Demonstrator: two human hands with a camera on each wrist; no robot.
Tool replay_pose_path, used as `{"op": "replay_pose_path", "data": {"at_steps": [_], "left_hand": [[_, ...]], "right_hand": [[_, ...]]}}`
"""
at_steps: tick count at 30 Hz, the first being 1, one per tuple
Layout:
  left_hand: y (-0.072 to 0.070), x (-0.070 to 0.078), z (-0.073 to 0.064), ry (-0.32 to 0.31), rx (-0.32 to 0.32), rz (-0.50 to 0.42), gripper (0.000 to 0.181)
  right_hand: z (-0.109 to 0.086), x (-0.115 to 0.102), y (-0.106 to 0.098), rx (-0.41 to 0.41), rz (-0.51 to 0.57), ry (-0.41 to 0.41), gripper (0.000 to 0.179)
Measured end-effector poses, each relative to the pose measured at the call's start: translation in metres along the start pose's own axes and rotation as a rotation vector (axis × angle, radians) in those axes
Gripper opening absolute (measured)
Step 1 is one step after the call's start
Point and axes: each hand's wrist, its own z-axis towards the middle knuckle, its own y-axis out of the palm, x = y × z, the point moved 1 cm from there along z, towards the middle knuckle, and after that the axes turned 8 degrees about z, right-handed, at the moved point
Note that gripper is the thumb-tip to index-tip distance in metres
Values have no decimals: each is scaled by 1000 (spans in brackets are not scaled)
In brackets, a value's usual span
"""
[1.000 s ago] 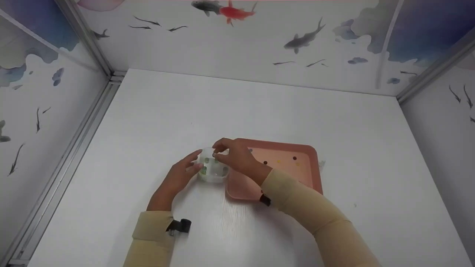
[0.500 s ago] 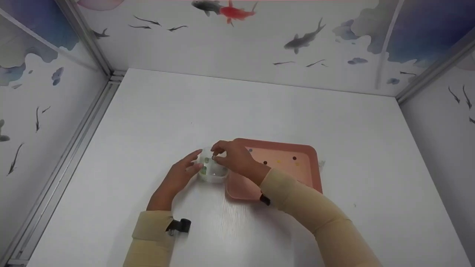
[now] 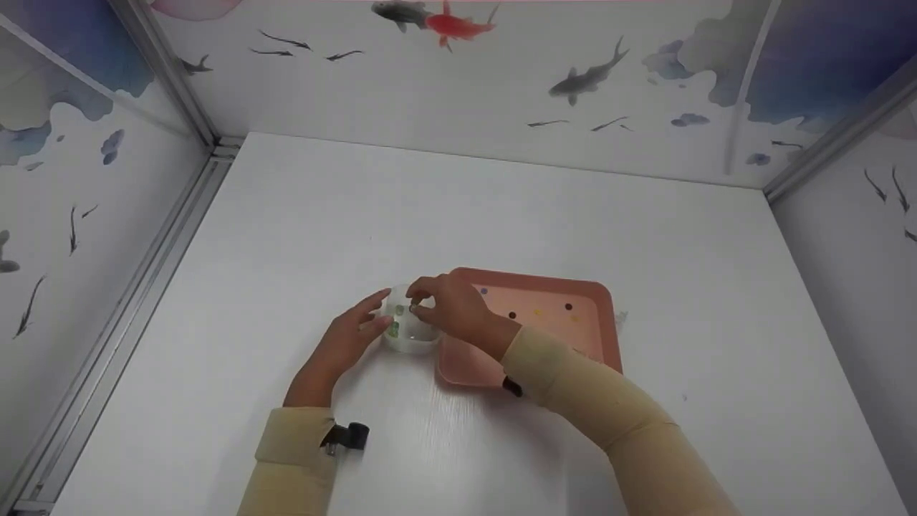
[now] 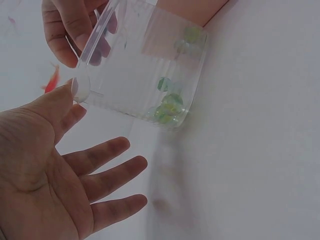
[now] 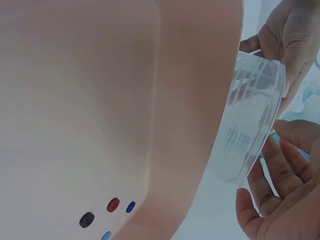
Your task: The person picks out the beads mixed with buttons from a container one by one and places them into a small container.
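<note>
A clear plastic container point(image 3: 412, 345) stands on the table, with several green and clear glass marbles point(image 4: 170, 107) on its bottom. My left hand point(image 3: 345, 342) holds the container's left side by the rim between thumb and index finger; its other fingers are spread beside the wall. Over the container's opening, my right hand point(image 3: 458, 307) pinches a small glassy marble point(image 3: 414, 308) between thumb and index finger. The right wrist view shows this marble point(image 5: 272, 132) at the rim, mostly covered by the fingertips.
Right beside the container lies a pink tray point(image 3: 610, 304), partly covered by the right forearm. Buttons lie in it, including a red button point(image 5: 113, 205) and a black button point(image 5: 87, 220). Printed panels enclose the white table point(image 3: 501, 208) at the back and sides.
My right hand has sunk slightly toward the container's inside with the marble between its fingertips. The left hand, container and tray have stayed in place.
</note>
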Motion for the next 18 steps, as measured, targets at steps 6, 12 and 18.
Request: {"op": "replay_pose_path", "data": {"at_steps": [6, 12, 18], "left_hand": [[0, 1, -1, 2, 2, 5, 58], [-1, 3, -1, -10, 2, 16, 57], [0, 3, -1, -8, 9, 37, 56]], "right_hand": [[0, -1, 0, -13, -37, -22, 28], [-2, -1, -2, -14, -52, -30, 30], [-3, -1, -3, -11, -52, -25, 31]]}}
